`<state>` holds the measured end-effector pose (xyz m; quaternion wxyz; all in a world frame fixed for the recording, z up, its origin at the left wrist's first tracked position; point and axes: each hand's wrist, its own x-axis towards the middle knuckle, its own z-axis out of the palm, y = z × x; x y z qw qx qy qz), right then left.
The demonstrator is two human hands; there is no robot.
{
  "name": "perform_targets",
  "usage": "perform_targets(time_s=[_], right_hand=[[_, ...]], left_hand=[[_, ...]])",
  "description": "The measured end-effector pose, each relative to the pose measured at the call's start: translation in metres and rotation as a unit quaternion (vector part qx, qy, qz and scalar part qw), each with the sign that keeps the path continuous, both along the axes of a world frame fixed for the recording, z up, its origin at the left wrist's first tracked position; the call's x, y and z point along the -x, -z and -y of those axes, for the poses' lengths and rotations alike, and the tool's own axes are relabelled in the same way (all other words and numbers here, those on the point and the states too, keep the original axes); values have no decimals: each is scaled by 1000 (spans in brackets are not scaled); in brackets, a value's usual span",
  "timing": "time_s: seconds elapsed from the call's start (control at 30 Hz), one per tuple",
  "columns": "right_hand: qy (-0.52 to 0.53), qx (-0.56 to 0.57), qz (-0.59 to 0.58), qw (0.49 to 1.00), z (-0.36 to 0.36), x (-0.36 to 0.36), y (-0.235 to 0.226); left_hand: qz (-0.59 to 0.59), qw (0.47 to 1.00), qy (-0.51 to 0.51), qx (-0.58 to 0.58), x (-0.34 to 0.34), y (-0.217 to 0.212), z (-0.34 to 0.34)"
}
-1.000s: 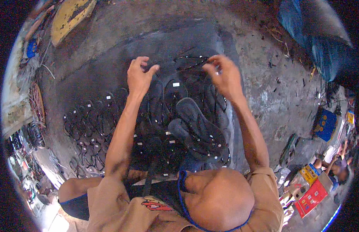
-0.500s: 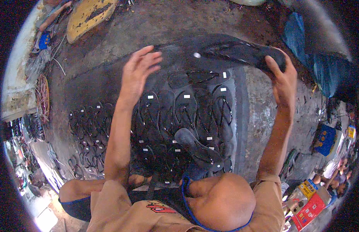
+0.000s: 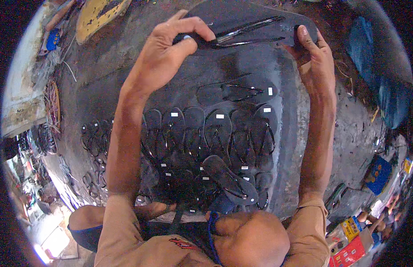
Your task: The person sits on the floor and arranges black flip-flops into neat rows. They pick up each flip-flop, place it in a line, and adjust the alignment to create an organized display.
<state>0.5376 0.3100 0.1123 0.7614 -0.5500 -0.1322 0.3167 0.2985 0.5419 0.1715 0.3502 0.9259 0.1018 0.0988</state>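
Note:
A black flip-flop (image 3: 244,13) with glossy straps is held up lengthwise between my two hands at the far side. My left hand (image 3: 168,49) pinches its left end, beside where the straps meet, with forefinger and thumb bent round the sole. A small pale spot shows at the left thumb; I cannot tell whether it is the nail or a sticker. My right hand (image 3: 314,55) grips the other end, thumb on the upper face. Below, a flip-flop (image 3: 244,91) with a white label lies sideways on the dark sheet (image 3: 171,98). Rows of labelled black flip-flops (image 3: 219,129) lie nearer me.
One flip-flop (image 3: 228,178) lies slantwise over the near rows, close to my bent knee (image 3: 255,238). A yellow board (image 3: 97,20) is at the far left, blue plastic sheeting (image 3: 364,53) at the far right. Red packaging (image 3: 351,249) and a blue packet (image 3: 378,173) sit at right.
My left hand has closed on the left end of the flip-flop; before, it was spread and apart from it. The flip-flop has come up closer, its straps now plainly visible.

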Motion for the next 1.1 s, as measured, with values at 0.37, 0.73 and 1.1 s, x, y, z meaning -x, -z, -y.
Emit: perform_targets(time_s=[0.37, 0.73, 1.1], right_hand=[[-86, 345, 266, 896, 22, -2, 129], [-50, 356, 178, 916, 22, -7, 158], [-65, 503, 464, 727, 19, 10, 123]], left_hand=[[-6, 912, -381, 153, 38, 153, 52], [-44, 888, -411, 200, 34, 179, 49], [-183, 905, -309, -228, 22, 160, 53]])
